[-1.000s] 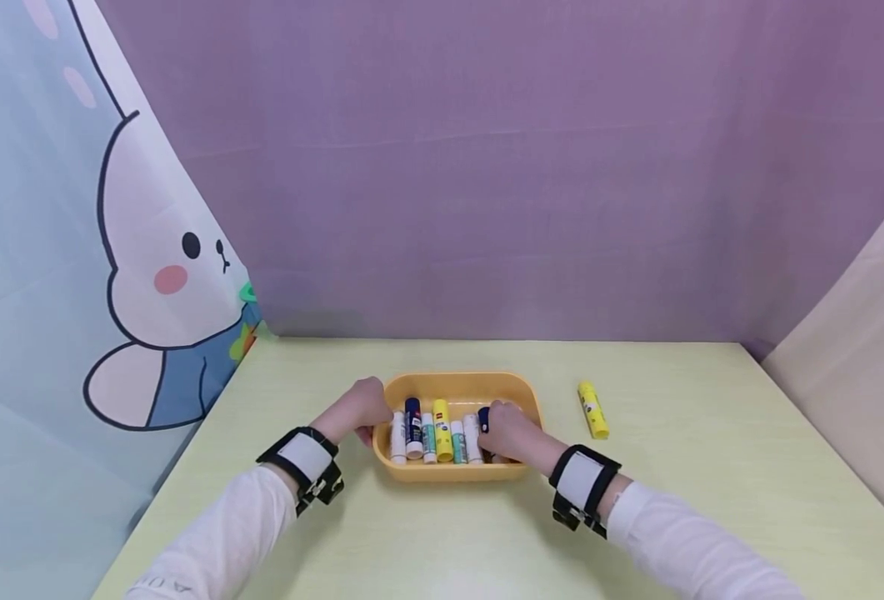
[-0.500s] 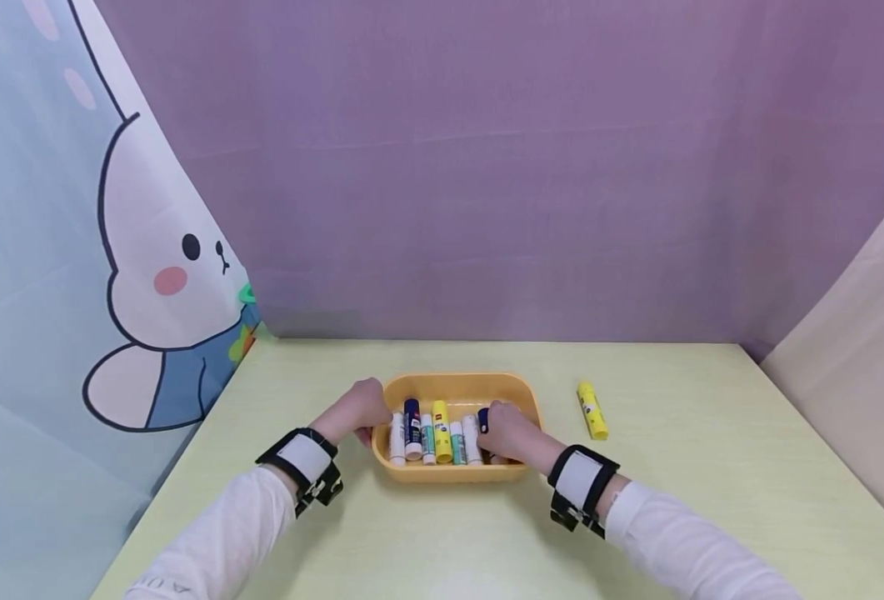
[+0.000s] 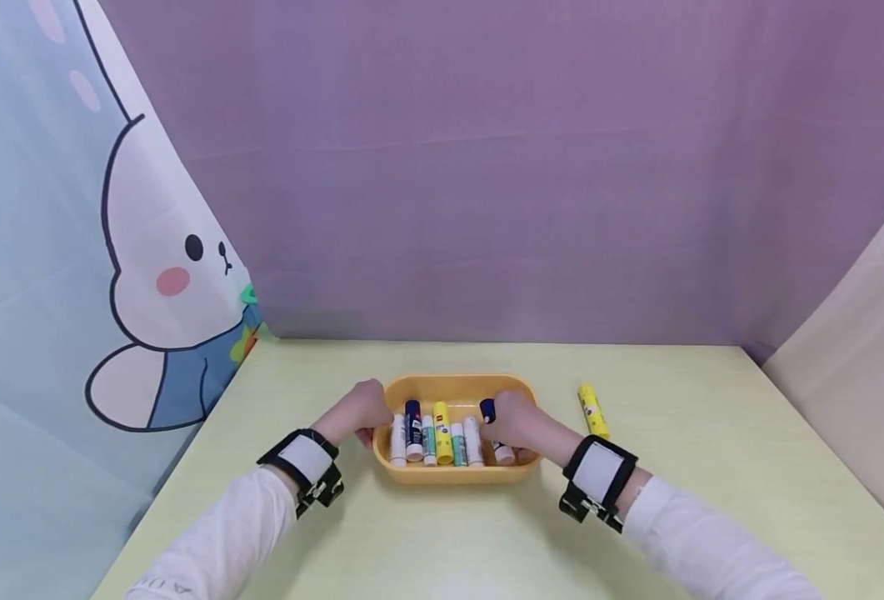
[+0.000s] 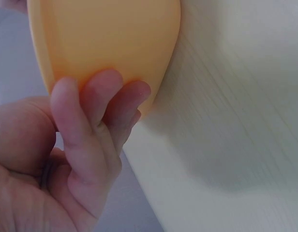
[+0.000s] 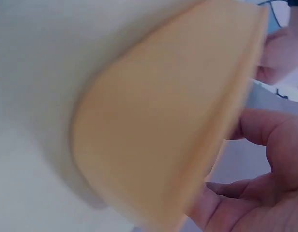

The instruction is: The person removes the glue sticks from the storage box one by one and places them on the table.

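- Orange tray (image 3: 456,475) sits on the pale table (image 3: 382,550), six sticks (image 3: 442,432) lying side by side within.
- Left hand (image 3: 367,406): clasps the tray's left end; left wrist view shows its fingers curled against the outer wall.
- Right hand (image 3: 516,419): inside the tray's right end, gripping the dark stick (image 3: 488,409); cap pokes out beside the fingers, pale end (image 3: 503,455) below. Exact contact hidden.
- Change: right hand shifts slightly right over the last half second; pale end now shows more fully, with a gap between it and the neighbouring white stick (image 3: 473,442). Left hand unchanged.
- Judgement: dark stick is not yet settled in the row; its placing seems the step in hand.
- Yellow stick (image 3: 594,411) lies outside, right of the tray, untouched.
- Right wrist view blurred; fingertips behind the tray wall.
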`<state>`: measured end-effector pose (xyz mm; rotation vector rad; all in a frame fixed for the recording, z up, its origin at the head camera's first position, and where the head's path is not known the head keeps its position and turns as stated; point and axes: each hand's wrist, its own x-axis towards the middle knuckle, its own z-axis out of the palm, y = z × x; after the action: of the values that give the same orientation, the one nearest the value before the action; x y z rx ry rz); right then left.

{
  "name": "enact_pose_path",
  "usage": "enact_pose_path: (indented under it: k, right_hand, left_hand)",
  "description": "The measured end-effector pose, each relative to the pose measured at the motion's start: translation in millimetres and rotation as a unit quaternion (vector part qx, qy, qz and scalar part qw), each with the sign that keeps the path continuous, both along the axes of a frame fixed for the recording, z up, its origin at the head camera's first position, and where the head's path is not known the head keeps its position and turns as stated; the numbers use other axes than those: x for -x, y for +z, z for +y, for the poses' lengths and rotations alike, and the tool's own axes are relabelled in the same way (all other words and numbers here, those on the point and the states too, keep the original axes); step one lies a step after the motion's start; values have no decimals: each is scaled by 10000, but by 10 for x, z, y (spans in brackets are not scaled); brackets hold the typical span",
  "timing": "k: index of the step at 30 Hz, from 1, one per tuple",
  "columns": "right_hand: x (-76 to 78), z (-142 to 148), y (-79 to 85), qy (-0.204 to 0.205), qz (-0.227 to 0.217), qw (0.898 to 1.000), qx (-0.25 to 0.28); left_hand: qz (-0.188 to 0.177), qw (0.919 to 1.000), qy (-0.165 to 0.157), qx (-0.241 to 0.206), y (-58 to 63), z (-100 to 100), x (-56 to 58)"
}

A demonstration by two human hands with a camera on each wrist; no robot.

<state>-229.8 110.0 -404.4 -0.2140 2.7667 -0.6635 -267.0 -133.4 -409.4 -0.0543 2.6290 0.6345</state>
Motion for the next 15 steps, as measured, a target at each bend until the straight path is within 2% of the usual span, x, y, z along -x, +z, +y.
enact_pose_path:
  k: [15]
  right_hand:
    - [122, 419, 629, -146, 173, 9989, 421]
  left_hand:
    - [-18, 9999, 96, -40, 16, 24, -22]
